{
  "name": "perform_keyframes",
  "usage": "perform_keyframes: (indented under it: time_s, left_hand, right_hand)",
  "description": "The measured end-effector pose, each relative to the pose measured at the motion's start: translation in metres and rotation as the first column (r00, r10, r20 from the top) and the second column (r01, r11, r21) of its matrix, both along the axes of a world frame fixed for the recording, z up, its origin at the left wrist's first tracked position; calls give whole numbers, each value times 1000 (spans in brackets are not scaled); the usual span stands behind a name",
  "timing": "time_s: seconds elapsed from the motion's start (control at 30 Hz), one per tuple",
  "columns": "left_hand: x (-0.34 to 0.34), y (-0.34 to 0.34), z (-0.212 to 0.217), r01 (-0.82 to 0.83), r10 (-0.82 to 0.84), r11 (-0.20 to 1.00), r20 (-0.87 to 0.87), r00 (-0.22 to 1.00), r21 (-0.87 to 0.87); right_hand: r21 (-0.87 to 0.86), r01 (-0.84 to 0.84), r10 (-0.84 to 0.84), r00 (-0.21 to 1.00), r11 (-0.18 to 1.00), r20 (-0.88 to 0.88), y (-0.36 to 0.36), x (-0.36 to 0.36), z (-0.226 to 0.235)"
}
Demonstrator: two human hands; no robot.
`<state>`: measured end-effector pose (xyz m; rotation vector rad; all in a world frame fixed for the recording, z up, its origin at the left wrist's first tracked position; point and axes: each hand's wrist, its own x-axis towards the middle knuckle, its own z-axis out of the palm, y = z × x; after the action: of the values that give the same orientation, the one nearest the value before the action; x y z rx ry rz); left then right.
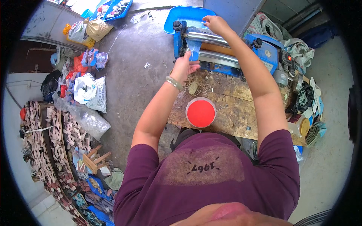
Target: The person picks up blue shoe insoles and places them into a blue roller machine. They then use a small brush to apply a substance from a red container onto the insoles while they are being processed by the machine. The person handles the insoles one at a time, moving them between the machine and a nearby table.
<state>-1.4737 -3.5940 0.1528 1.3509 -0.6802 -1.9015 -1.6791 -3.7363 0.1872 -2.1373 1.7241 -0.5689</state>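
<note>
Blue and thin, the strip (pixel 195 48) hangs between the steel rollers (pixel 211 37) of a blue machine (pixel 226 49) at the far edge of the bench (pixel 233 109). I see my left hand (pixel 183 67) pinching its lower end. My right hand (pixel 214 23) is closed on the upper end, behind the rollers. On the bench, a red lid (pixel 200 112) lies near my body.
</note>
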Motion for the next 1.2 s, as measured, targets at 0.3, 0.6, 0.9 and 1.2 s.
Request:
perform_keyframes:
  time_s: [0.3,0.6,0.9,1.2]
  left_hand:
    - [50,90,-14,101,-106,992,75,992,77]
    - [77,122,-14,8,-12,1000,154,988,29]
    - [44,100,38,7,72,947,232,970,-322]
    - [21,58,78,-144,311,781,179,933,-608]
  right_hand:
    - [257,93,-66,992,962,-111,-74,19,-59]
    - [3,196,-195,980,981,-47,-79,20,-21]
    - [-390,248,-168,959,887,228,-31,14,68]
    - [-286,53,135,791,957,597,25,-25,154]
